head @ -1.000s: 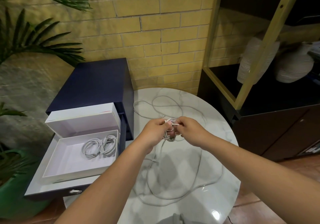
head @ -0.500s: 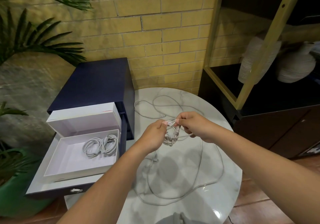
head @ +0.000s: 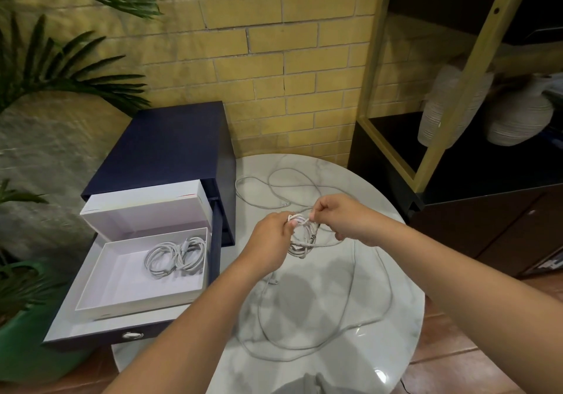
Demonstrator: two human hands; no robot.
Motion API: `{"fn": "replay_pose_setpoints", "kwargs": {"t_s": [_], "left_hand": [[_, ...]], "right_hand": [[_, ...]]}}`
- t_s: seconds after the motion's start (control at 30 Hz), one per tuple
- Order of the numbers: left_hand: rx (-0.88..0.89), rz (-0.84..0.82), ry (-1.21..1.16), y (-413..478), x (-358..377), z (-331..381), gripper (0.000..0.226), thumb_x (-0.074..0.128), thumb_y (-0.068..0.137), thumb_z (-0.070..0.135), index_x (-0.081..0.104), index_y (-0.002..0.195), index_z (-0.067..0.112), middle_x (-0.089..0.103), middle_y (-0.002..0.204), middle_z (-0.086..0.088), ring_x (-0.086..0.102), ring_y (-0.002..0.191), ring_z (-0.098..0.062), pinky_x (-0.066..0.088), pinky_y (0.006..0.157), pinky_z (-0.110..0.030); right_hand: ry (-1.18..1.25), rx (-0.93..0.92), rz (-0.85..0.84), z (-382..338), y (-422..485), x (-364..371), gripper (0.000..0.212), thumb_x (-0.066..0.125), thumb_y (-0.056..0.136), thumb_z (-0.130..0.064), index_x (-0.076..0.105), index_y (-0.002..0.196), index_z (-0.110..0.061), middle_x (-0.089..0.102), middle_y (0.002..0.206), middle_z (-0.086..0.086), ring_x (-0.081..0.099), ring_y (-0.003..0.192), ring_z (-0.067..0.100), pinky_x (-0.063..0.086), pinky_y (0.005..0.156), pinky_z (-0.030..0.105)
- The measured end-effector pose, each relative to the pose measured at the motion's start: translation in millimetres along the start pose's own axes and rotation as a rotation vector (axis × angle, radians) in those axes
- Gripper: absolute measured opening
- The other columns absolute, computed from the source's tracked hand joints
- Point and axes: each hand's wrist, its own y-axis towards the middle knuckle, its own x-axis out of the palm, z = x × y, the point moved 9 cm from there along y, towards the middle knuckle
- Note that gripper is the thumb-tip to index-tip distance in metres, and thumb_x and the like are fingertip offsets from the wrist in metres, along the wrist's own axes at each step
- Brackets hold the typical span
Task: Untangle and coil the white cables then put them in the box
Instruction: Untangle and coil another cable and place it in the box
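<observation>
Box (head: 134, 306), white, lid open, in the pulled-out drawer at left: coiled cables (head: 175, 255) lay inside, unmoved. Left hand (head: 271, 241): we kept its fingers pinched on the small bundle (head: 304, 241) above the worktop (head: 329, 302). Right hand (head: 344, 220): fingers clenched on a strand, lifted up and rightward from a second before, and we judged it was drawing another turn onto the bundle. Loose cable (head: 354, 271): long loops remained on the marble, so we judged coiling unfinished and boxing not yet due.
</observation>
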Motion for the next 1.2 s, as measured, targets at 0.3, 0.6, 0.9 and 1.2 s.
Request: {"fn": "replay_pose_setpoints", "kwargs": {"t_s": [0.3, 0.6, 0.9, 1.2], "left_hand": [[0.019, 0.113, 0.071, -1, -12, 0, 0.038, 0.028, 0.104, 0.031, 0.059, 0.104, 0.01, 0.06, 0.097, -0.002, 0.055, 0.088, -0.018, 0.047, 0.077, -0.035], [-0.074, 0.097, 0.011, -4, -15, 0, 0.037, 0.031, 0.102, 0.043, 0.05, 0.103, 0.011, 0.056, 0.076, 0.001, 0.053, 0.061, -0.01, 0.036, 0.05, -0.022], [-0.039, 0.173, 0.197, -7, -28, -1, 0.038, 0.027, 0.101, 0.046, 0.043, 0.09, 0.013, 0.053, 0.065, -0.001, 0.051, 0.06, -0.021, 0.03, 0.049, -0.034], [-0.074, 0.049, -0.098, -2, -20, -3, 0.036, 0.03, 0.101, 0.044, 0.048, 0.091, 0.015, 0.049, 0.072, 0.003, 0.043, 0.062, -0.012, 0.035, 0.058, -0.031]], "right_hand": [[-0.068, -0.019, -0.1, -4, -5, 13, 0.031, 0.053, 0.095, -0.04, 0.066, 0.078, -0.017, 0.042, 0.064, 0.002, 0.035, 0.052, 0.014, 0.029, 0.048, 0.025], [0.347, -0.057, -0.11, -14, -4, 16, 0.022, 0.047, 0.1, -0.013, 0.056, 0.08, -0.008, 0.066, 0.077, 0.004, 0.065, 0.074, 0.012, 0.055, 0.064, 0.018], [0.442, -0.054, -0.086, -17, -3, 19, 0.021, 0.045, 0.1, -0.011, 0.054, 0.081, -0.008, 0.067, 0.083, 0.006, 0.067, 0.076, 0.014, 0.056, 0.067, 0.022], [-0.601, -0.556, 0.323, -57, -13, -18, 0.015, 0.056, 0.094, -0.028, 0.069, 0.093, -0.021, 0.052, 0.091, -0.015, 0.047, 0.092, 0.013, 0.037, 0.077, 0.028]]}}
